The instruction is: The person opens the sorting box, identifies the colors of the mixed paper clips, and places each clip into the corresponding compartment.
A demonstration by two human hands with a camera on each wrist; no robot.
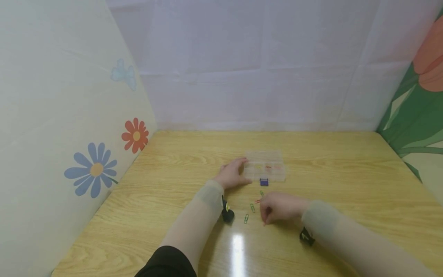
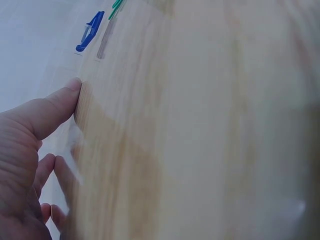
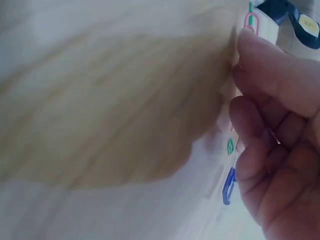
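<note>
From the head view, the left hand [image 1: 232, 175] rests its grip against the left end of the clear compartment box [image 1: 265, 166] on the wooden surface [image 1: 346, 173]; the right hand [image 1: 280, 207] hovers with fingers curled beside a red paper clip [image 1: 257, 201], green paper clips [image 1: 252, 208] just left of it; from the left wrist, thumb and fingers lie relaxed along the box edge; from the right wrist, curled fingers [image 3: 265, 165] show, and I cannot tell whether they pinch anything.

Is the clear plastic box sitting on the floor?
No, the clear plastic box rests on the wooden table, with the left hand touching its side.
</note>
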